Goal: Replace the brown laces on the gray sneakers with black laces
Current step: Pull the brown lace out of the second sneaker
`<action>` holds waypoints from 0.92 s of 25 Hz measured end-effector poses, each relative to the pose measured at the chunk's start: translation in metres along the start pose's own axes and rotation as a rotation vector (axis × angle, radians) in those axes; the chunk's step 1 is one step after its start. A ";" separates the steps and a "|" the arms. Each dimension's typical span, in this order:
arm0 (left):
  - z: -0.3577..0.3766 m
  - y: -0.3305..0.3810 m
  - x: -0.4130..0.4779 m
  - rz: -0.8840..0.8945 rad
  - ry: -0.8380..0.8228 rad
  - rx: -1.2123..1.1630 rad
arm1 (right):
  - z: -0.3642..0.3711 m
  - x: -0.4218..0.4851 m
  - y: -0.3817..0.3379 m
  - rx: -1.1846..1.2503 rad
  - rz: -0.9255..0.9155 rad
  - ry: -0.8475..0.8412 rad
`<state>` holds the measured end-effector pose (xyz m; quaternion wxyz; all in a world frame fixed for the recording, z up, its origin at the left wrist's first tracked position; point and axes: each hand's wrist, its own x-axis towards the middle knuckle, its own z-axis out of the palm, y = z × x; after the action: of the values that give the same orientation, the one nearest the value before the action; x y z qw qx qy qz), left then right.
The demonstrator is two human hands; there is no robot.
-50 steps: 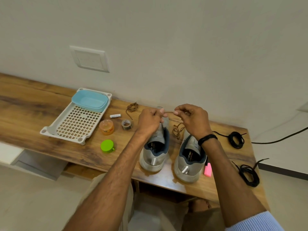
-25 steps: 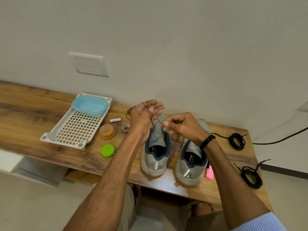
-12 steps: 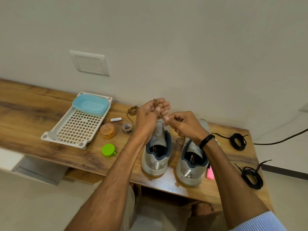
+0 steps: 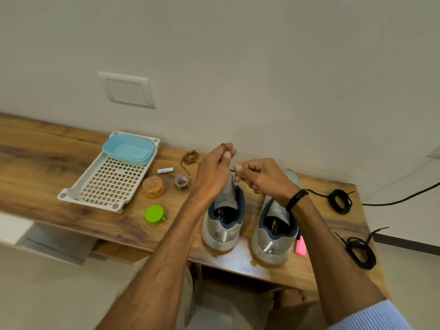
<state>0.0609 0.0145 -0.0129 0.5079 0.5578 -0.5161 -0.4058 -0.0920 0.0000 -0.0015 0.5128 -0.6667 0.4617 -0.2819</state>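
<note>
Two gray sneakers stand heels toward me on the wooden table: the left sneaker (image 4: pixel 223 225) and the right sneaker (image 4: pixel 273 236). My left hand (image 4: pixel 214 170) is raised above the left sneaker's front, with brown lace (image 4: pixel 223 145) wound round its fingers. My right hand (image 4: pixel 259 177) pinches the same lace close beside it. A bundled brown lace (image 4: pixel 189 158) lies near the wall. Two coiled black laces sit at the right: the far coil (image 4: pixel 339 201) and the near coil (image 4: pixel 360 252).
A white perforated tray (image 4: pixel 112 184) holds a blue tub (image 4: pixel 128 148) at the left. An orange jar (image 4: pixel 154 187), a tape roll (image 4: pixel 182 182), a small white battery (image 4: pixel 165 170) and a green lid (image 4: pixel 154 214) lie between tray and sneakers. A pink marker (image 4: pixel 300 245) lies right of the right sneaker.
Both hands came together above the left sneaker. My left hand turned and gathered the brown lace round its fingers while my right hand fed it; the loose lace between the sneakers is gone from view.
</note>
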 end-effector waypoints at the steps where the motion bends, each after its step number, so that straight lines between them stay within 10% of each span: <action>1: -0.001 -0.004 -0.001 0.025 -0.057 0.212 | -0.003 -0.002 -0.005 0.086 -0.027 -0.004; 5: 0.004 0.010 -0.008 -0.174 -0.289 -0.279 | -0.008 0.005 -0.001 0.068 -0.035 0.357; 8: 0.008 0.016 -0.006 -0.199 -0.139 -0.570 | 0.003 0.005 0.005 -0.076 0.049 0.213; 13: -0.003 -0.006 -0.003 0.022 -0.097 0.313 | -0.003 -0.002 -0.008 0.154 0.003 -0.045; 17: 0.001 0.017 -0.009 -0.227 -0.269 -0.366 | -0.005 0.006 0.001 0.017 -0.017 0.327; 19: 0.003 0.016 -0.007 -0.204 -0.136 -0.570 | 0.002 0.004 0.006 -0.091 0.034 0.153; 23: -0.003 0.000 -0.004 -0.023 -0.034 0.214 | 0.002 -0.002 -0.006 0.051 0.005 -0.129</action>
<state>0.0630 0.0190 -0.0123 0.4316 0.6077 -0.5587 -0.3636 -0.0894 0.0028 0.0036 0.5591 -0.6691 0.4218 -0.2487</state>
